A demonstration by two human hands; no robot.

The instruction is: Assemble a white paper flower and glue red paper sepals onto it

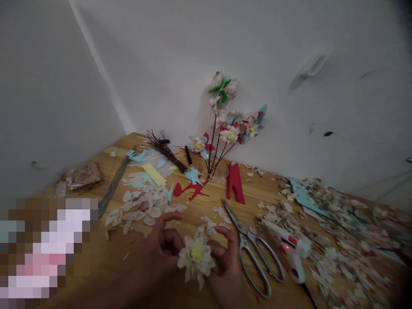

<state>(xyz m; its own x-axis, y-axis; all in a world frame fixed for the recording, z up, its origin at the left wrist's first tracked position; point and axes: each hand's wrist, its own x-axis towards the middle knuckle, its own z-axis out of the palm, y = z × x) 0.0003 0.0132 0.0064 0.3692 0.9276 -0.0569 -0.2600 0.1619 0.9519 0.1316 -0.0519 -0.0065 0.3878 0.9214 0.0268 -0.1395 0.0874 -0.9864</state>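
A clear cup (222,171) stands near the back of the table (199,206), and in it stand brown stems (215,146) bearing white flowers (230,134) with red, green and pale blue leaves. The stems fan upward, several leaning to the right. At the far left lies a clear plastic packet (84,176) with something brown inside; what it is, I cannot tell.

The task's flower, a white flower with a yellow centre (196,253), is at the near edge of the view, between the two hands, its face turned up toward the camera. The left hand (165,238) reaches in from the lower left, its index finger stretched forward over the table and its other fingers curled, pinching the flower's left side. The right hand (227,255) comes up from below, index finger raised and bent, the others folded in, pinching the right side. Petals hide the exact contact of the fingertips.

Scissors (247,240) lie just beside the right hand, with a glue gun (291,246) beyond them. Loose white petals (146,204) lie ahead of the left hand.
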